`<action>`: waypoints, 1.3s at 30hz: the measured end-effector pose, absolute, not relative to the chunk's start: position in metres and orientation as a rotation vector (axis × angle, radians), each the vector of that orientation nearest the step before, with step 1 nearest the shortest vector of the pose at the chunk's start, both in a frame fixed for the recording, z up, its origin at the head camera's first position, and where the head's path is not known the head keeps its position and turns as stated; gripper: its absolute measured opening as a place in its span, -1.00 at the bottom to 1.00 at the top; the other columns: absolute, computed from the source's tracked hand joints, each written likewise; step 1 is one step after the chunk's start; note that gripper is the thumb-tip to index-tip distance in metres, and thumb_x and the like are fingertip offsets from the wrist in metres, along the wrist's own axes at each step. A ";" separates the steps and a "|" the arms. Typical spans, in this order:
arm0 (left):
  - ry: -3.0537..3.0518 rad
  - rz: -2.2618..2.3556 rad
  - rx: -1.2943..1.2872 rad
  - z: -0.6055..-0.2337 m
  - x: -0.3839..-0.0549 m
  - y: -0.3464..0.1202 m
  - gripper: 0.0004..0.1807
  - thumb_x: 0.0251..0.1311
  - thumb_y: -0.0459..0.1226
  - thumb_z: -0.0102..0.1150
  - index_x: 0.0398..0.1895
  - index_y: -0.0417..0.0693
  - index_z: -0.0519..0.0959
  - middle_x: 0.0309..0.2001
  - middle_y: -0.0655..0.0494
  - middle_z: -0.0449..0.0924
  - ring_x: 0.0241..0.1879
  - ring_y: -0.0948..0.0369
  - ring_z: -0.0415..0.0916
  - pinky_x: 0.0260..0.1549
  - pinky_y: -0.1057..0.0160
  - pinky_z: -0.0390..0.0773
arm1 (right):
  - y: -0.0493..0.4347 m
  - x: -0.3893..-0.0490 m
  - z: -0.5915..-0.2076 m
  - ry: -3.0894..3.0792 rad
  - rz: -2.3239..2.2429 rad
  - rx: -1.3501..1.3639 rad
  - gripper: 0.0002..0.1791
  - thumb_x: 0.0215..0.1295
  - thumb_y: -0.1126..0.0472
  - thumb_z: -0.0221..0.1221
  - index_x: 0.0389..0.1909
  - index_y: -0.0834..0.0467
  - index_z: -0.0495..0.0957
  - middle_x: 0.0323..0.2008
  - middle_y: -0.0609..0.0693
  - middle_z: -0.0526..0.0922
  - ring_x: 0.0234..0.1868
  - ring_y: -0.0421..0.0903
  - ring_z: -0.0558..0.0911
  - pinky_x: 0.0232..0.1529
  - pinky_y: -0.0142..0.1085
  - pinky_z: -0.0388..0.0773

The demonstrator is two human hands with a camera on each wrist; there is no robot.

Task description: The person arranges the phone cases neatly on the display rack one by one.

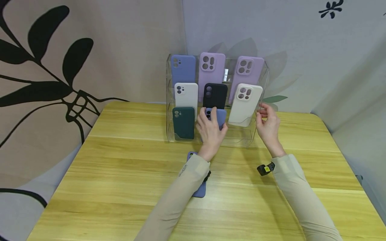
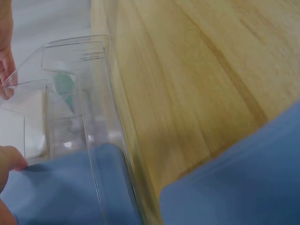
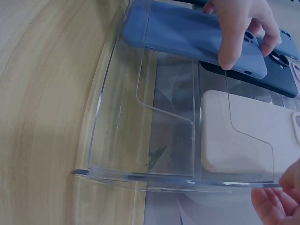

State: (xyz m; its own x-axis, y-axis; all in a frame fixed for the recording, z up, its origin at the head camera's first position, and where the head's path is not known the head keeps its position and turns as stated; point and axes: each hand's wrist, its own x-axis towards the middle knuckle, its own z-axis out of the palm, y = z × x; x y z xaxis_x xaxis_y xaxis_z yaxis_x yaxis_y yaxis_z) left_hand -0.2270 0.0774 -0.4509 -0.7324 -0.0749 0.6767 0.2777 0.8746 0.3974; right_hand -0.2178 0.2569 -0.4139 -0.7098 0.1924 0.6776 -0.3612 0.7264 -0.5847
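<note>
A clear tiered display rack (image 1: 236,134) holds several phone cases. My left hand (image 1: 209,130) grips a blue phone case (image 1: 222,115) in the middle of the front tier, with fingers near its top and thumb along its right edge. In the right wrist view, the lower end of this blue case (image 3: 161,26) sits behind the rack's clear front lip. My right hand (image 1: 268,125) pinches the right side edge of the rack, beside a white phone case (image 1: 245,107). Under my left forearm, another blue phone case (image 1: 199,192) lies on the table, partly hidden by the sleeve.
A dark green case (image 1: 184,124) stands front left in the rack. Behind it are a white case (image 1: 187,95) and a black case (image 1: 215,95). The top tier bears a blue case (image 1: 184,72) and two lilac cases (image 1: 211,78). A patterned cloth (image 1: 135,50) hangs behind the wooden table (image 1: 120,174).
</note>
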 end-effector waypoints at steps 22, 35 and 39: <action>-2.493 -0.814 -0.168 -0.418 -0.187 0.041 -0.24 -0.07 -0.10 0.37 0.20 -0.17 0.29 0.13 -0.17 0.19 -0.02 -0.04 0.23 -0.16 0.01 0.33 | 0.256 -0.217 -0.415 -2.165 0.956 0.135 -0.73 0.15 0.55 0.06 -0.09 0.50 0.47 -0.33 0.36 0.61 -0.39 0.20 0.59 -0.42 -0.84 0.24; -2.868 -0.677 -0.166 -0.436 -0.157 0.006 -0.17 -0.12 0.13 0.35 0.07 -0.31 0.38 0.00 -0.23 0.32 -0.11 -0.09 0.29 -0.28 -0.01 0.37 | 0.257 -0.217 -0.415 -2.168 0.948 0.132 -0.73 0.16 0.54 0.06 -0.09 0.49 0.47 -0.33 0.36 0.62 -0.38 0.20 0.59 -0.41 -0.85 0.23; -2.966 -0.702 -0.147 -0.444 -0.154 -0.001 -0.18 -0.13 0.15 0.35 0.02 -0.32 0.39 -0.05 -0.24 0.33 -0.14 -0.10 0.31 -0.30 -0.06 0.40 | 0.258 -0.218 -0.416 -2.173 0.935 0.130 -0.73 0.17 0.53 0.07 -0.09 0.48 0.47 -0.33 0.35 0.62 -0.38 0.20 0.60 -0.41 -0.86 0.22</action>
